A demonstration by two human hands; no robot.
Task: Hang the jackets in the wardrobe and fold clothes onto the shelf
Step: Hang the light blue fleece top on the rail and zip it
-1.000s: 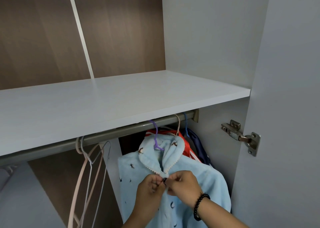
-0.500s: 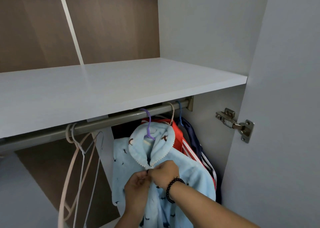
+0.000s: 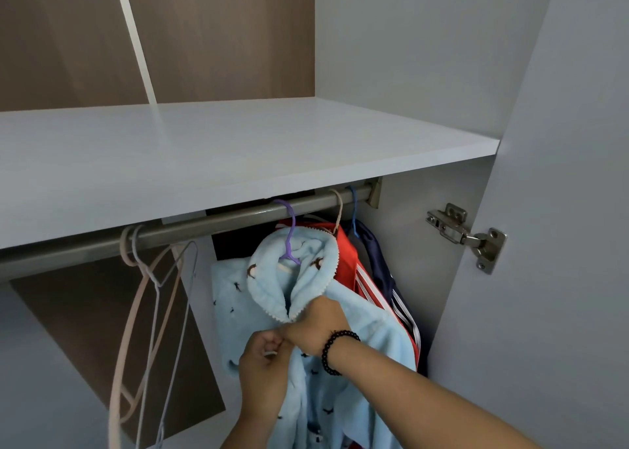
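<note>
I'm fastening the front of the light blue jacket [image 3: 357, 315], which hangs low centre in the frame on the purple hanger [image 3: 290, 235] from the rail [image 3: 238, 218]. My left hand [image 3: 265, 360] and right hand [image 3: 318, 326] both pinch its placket just under the collar, probably at a button. Next needs fine alignment. The jacket hangs lengthwise downward, collar up, front facing me.

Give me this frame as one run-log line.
stage: fastening hung light blue fleece jacket | left hand: pinching front edge | right hand: gripping below collar | purple hanger: on rail | shelf: no clothes visible
</note>
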